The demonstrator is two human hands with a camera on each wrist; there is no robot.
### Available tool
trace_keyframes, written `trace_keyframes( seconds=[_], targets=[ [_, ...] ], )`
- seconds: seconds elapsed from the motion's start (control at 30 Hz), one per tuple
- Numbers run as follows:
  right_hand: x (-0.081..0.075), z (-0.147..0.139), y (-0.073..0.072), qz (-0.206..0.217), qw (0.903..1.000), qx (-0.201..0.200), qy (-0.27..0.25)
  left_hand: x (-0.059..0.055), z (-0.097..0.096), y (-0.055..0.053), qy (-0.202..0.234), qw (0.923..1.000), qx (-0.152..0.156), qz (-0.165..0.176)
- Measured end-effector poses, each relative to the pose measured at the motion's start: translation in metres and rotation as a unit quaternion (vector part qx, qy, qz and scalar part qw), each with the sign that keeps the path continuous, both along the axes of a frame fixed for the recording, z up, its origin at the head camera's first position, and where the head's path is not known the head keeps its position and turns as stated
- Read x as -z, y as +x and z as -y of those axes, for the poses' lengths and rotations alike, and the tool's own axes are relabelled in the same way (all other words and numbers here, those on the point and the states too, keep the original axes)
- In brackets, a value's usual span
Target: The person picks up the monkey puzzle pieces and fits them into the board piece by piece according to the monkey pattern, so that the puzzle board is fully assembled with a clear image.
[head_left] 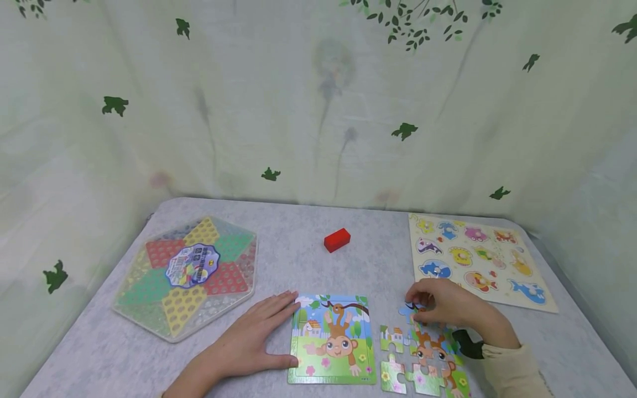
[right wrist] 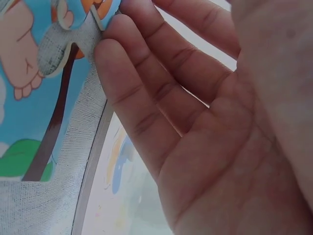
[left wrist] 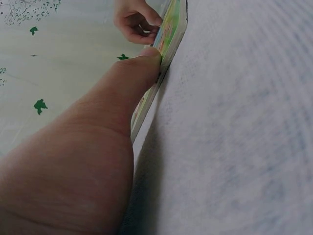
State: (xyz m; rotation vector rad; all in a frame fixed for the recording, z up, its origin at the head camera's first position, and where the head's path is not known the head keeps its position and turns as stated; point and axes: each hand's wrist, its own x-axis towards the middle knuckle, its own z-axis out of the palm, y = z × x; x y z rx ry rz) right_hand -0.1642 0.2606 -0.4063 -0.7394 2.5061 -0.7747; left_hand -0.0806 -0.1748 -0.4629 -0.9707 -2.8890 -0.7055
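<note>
Grey tabletop point(head_left: 298, 265), picture board point(head_left: 330, 338) touching straight left fingers point(head_left: 276, 305), jigsaw piece point(head_left: 405, 313) pinched between right fingers point(head_left: 423, 286)

My right hand point(right wrist: 205, 127) is filling the right side, its palm showing and its fingers reaching toward the upper left with a slight bend. My fingertips point(right wrist: 111, 51) are touching the upper puzzle piece point(right wrist: 102, 7), which is showing blue and orange. To the left, a larger puzzle section point(right wrist: 36, 115) is lying on the grey cloth point(right wrist: 73, 161), displaying a tan paw, a brown branch and a green leaf against blue. Between the two, an uneven gap is baring the cloth. Beside my fingers, a pale board point(right wrist: 146, 186) is lying, its picture blurring.
</note>
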Motion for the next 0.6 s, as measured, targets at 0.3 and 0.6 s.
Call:
trace_keyframes(
  seconds=[0.3,0.6],
  targets=[
    [0.0029,-0.0002,-0.0017,-0.001,1.0,-0.008,-0.003,-0.0007,0.0,0.0009,-0.001,1.0,-0.001,0.0],
    [-0.0005,-0.0032,-0.0003,0.011,0.9998,-0.013,0.005,-0.0005,-0.0001,0.0009,-0.002,1.0,-0.003,-0.003]
  ],
)
